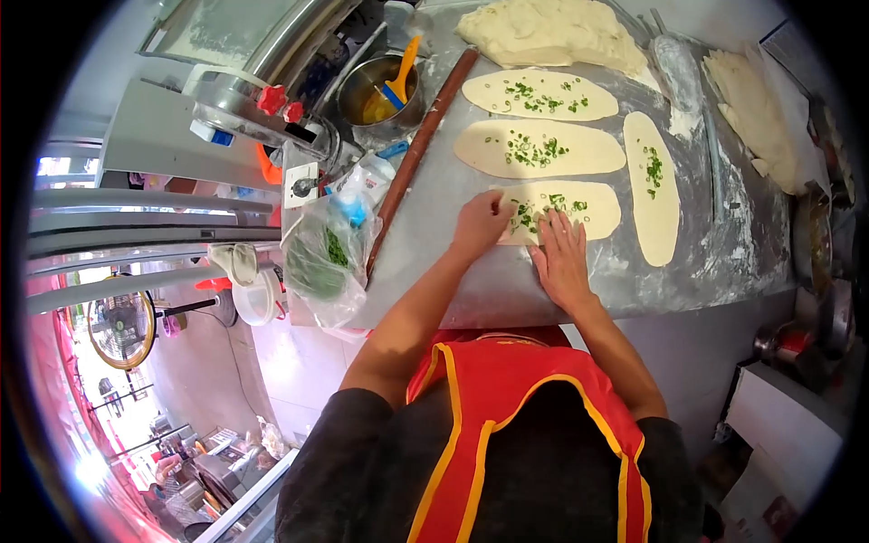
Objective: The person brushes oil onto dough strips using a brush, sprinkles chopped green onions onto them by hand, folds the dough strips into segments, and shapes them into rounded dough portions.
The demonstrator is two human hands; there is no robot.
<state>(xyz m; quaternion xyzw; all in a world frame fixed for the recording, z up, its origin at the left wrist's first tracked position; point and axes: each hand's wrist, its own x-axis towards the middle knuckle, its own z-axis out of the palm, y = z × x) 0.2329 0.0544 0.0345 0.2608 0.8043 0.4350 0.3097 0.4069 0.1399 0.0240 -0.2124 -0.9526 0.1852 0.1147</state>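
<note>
A flat oval of dough (602,210) with chopped green onion lies nearest me on the metal table. At its left end is my left hand (480,223), its fingers curled at the dough's edge; what they hold, if anything, is hidden. My right hand (563,262) rests spread, fingertips on the green onion at the middle of the same piece. Beyond it lie a second dough oval (471,149) and a third (489,90), both topped with green onion. Another dough oval (654,231) lies lengthwise to the right, also with green onion.
A long rolling pin (421,145) lies left of the dough. Further left are a metal bowl (348,95) with a brush and a plastic bag (312,271) of chopped greens. A large dough mass (552,32) sits at the back, with more dough (751,118) at right.
</note>
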